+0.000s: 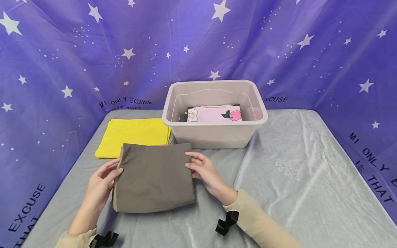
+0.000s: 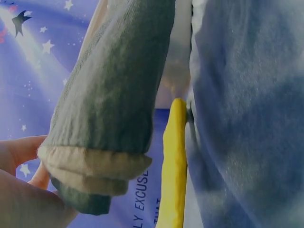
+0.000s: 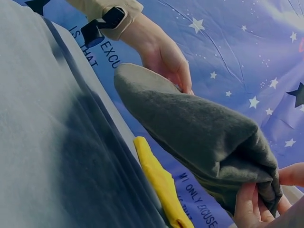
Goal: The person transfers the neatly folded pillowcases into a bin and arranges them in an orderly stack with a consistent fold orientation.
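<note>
A folded grey-brown cloth with beige inner layers is held up off the grey velvety cover. My left hand grips its left edge, thumb on the front face. At the right edge my right hand pinches the fabric near the upper corner. In the left wrist view the stacked folds of the cloth show green-grey and beige. From the right wrist view, the cloth hangs between both hands with a crumpled fold by the right fingers.
Behind stands a pale plastic bin holding folded fabric, the top piece pink with a peach print. A folded yellow cloth lies left of the bin. The grey cover spreads over the surface, and a purple star-patterned curtain surrounds it.
</note>
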### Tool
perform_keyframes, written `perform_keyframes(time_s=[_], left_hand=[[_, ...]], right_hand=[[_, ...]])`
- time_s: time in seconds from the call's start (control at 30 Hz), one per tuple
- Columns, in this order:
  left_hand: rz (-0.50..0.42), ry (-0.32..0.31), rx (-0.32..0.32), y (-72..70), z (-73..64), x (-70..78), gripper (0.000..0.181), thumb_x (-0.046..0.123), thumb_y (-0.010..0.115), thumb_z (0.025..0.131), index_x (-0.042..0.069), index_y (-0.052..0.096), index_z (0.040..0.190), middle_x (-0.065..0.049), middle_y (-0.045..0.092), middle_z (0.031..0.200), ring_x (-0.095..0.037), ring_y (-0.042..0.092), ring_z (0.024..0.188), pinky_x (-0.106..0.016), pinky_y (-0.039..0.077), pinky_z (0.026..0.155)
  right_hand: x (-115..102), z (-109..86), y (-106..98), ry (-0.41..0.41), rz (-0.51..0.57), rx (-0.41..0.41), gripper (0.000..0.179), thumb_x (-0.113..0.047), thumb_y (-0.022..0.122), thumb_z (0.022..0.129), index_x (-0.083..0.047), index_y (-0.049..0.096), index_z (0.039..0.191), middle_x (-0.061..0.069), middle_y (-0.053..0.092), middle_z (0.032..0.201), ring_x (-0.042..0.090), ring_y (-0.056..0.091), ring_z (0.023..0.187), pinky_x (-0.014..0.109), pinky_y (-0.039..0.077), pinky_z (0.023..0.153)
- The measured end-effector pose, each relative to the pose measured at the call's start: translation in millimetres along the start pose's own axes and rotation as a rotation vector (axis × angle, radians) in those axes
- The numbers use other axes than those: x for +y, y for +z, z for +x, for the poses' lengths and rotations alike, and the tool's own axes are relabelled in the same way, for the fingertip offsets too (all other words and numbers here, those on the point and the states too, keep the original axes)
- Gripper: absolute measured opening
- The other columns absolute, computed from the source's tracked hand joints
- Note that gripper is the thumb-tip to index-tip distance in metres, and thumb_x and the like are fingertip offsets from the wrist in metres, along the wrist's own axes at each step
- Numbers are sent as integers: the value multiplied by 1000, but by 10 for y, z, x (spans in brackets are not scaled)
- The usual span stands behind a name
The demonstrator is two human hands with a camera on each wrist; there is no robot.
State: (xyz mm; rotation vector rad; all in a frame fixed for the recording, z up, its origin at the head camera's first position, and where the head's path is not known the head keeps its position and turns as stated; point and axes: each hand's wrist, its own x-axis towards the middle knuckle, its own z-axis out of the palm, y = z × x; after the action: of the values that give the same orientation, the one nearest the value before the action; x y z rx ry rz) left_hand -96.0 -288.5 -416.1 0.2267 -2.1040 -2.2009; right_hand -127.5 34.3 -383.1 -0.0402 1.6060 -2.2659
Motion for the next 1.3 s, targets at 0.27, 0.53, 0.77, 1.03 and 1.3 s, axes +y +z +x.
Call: perform_keyframes(time_s=[0.27,0.53,0.77,1.03,1.3], left_hand=[[-63,-13,-16,416,-222,477,29,4,57,84,18,60,110,6,59,95,-6,58,81,-24,50,61],[-72,1,-21,548,-196,504,29,6,59,84,14,60,112,6,59,95,-6,58,82,-23,49,63],[-46,-21,-17,672,-189,542,29,9,60,83,15,59,112,4,56,98,-7,55,85,-21,47,64],[-64,-4,-49,789,-191,559,28,7,59,84,14,60,111,3,56,98,-8,56,85,-23,48,64],[-122,19,-44,904,-213,618,27,3,59,82,14,63,106,1,57,96,-10,56,87,-25,49,65]], right_hand=[[-61,-21,-97,-33,-7,15,42,3,56,78,1,49,119,-3,53,75,6,52,64,21,44,53],[-177,-69,-186,-50,-21,53,39,1,56,79,1,51,117,-2,52,76,7,52,66,22,45,54],[-260,-130,-280,-57,-29,79,35,-1,57,80,-3,53,114,-4,51,74,7,53,67,24,47,59],[-353,-214,-375,-56,-21,106,27,-3,57,81,-13,57,105,-7,51,71,5,48,67,21,41,55],[-455,-289,-432,-78,-6,139,24,-2,56,82,-21,61,96,-10,49,67,3,43,66,18,32,49]])
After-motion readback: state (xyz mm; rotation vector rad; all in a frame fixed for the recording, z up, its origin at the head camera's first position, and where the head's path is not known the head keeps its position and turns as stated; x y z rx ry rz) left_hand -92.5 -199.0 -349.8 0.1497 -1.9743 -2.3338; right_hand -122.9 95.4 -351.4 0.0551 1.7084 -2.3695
